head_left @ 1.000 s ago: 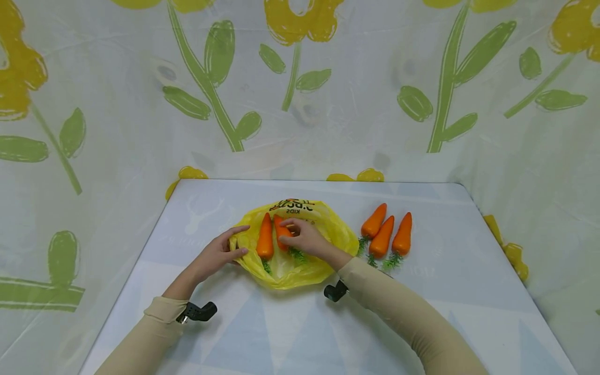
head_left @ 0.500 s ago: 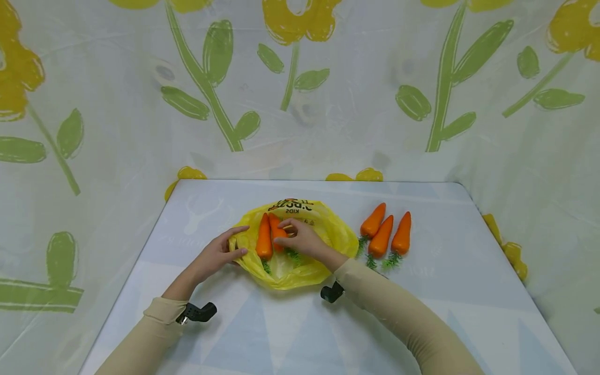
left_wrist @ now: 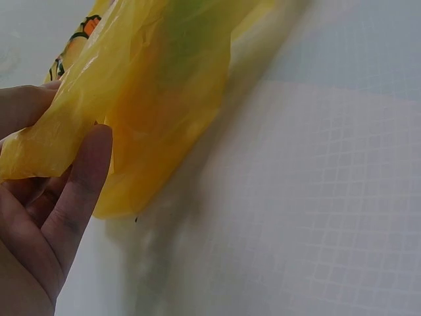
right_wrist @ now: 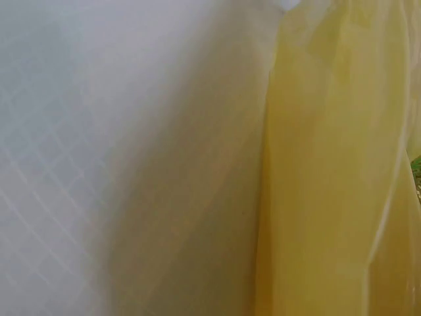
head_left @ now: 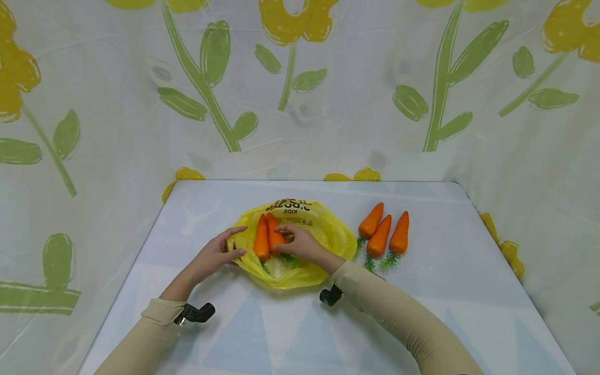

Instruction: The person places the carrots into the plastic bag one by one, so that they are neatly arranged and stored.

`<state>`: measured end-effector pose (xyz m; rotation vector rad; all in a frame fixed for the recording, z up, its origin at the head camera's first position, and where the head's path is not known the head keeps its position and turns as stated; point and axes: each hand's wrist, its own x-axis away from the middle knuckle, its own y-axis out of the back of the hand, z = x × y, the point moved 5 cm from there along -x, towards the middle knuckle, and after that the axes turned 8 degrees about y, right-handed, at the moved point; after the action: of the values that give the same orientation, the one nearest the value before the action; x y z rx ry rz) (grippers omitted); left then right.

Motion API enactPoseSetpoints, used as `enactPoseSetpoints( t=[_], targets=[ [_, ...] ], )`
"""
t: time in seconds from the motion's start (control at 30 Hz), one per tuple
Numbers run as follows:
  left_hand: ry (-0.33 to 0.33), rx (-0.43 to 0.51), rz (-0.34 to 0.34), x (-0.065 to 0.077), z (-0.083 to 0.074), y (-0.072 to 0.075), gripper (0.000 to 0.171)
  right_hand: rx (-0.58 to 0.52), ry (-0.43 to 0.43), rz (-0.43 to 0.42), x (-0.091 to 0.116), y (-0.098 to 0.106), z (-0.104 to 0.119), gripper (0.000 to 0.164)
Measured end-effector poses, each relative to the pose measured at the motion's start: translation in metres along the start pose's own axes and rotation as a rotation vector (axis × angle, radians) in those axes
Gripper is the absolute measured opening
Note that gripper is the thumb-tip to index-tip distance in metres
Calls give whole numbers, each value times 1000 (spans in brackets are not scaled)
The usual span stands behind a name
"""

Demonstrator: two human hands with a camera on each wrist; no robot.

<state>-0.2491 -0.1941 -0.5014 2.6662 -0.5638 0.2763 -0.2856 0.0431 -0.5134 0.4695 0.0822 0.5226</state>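
A yellow plastic bag (head_left: 328, 229) lies with its mouth spread wide on the table. Its left edge is held by my left hand (head_left: 216, 256); the left wrist view shows the thumb and fingers on either side of the yellow film (left_wrist: 72, 135). Inside the bag, two orange toy carrots lie side by side, tips pointing away: a left carrot (head_left: 261, 239) and a right carrot (head_left: 273, 229). My right hand (head_left: 302, 243) reaches into the bag with curled fingers and thumb at the right carrot. The right wrist view shows the bag's side (right_wrist: 329, 164), but not that hand.
Several loose items lie right of the bag: a left carrot (head_left: 372, 221), a middle carrot (head_left: 378, 238) and a right carrot (head_left: 399, 234), with green tops toward me. The pale table (head_left: 225, 338) meets a flower-printed curtain (head_left: 351, 130) at its back edge.
My right hand has shifted the right carrot leftward inside the bag, until it lies against the left carrot. My left hand stays on the bag's edge.
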Motion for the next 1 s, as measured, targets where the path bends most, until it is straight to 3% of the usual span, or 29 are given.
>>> enactPoseSetpoints(
  t=[0.33,1.0],
  targets=[
    [19,-11,-17,2,-4,2,69,81,24,49,1,-1,2,54],
    [12,-11,-16,2,-4,2,69,134,16,46,8,6,2,53]
  ],
)
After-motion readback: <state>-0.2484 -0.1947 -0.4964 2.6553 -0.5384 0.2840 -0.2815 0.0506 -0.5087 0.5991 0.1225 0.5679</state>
